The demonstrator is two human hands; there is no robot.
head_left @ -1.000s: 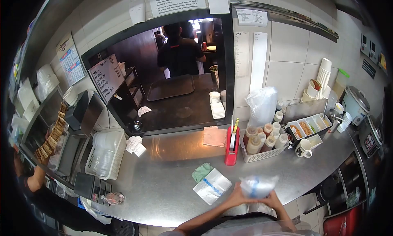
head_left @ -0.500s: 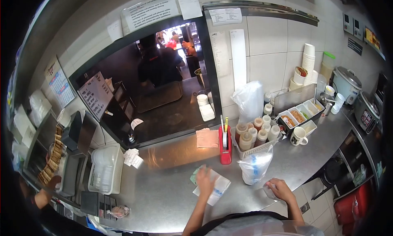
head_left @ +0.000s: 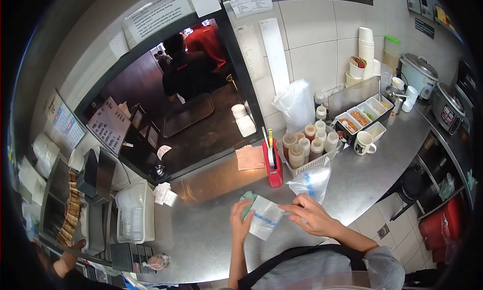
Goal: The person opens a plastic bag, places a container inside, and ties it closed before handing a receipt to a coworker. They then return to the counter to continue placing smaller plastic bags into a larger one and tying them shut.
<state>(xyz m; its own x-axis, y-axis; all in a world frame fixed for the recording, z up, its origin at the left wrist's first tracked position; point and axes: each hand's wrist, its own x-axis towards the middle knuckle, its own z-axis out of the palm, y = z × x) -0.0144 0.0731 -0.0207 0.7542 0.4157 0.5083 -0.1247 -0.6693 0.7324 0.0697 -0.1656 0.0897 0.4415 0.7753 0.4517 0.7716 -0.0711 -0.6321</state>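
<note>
My left hand (head_left: 241, 217) holds the left edge of a flat stack of white plastic bags (head_left: 265, 220) with a blue printed strip, lying on the steel counter. A crumpled green cloth or plastic (head_left: 247, 196) shows behind its upper left corner. At the stack's upper right edge is my right hand (head_left: 308, 214), index finger stretched toward it and the other fingers curled in. A bit of clear plastic seems to show at those fingertips, though it is hard to make out. Just behind this hand stands a filled clear bag (head_left: 313, 182) with blue print.
A red tape dispenser (head_left: 272, 164) and a basket of squeeze bottles (head_left: 316, 165) stand behind. To the right are a mug (head_left: 363, 143) and a topping tray (head_left: 347, 124). Left are a container basket (head_left: 146, 229) and another person's hand (head_left: 69, 257). People stand beyond the hatch.
My right hand has come left from the counter's front edge to the bag stack. My left hand has shifted from over the stack to its left edge. The view has tilted.
</note>
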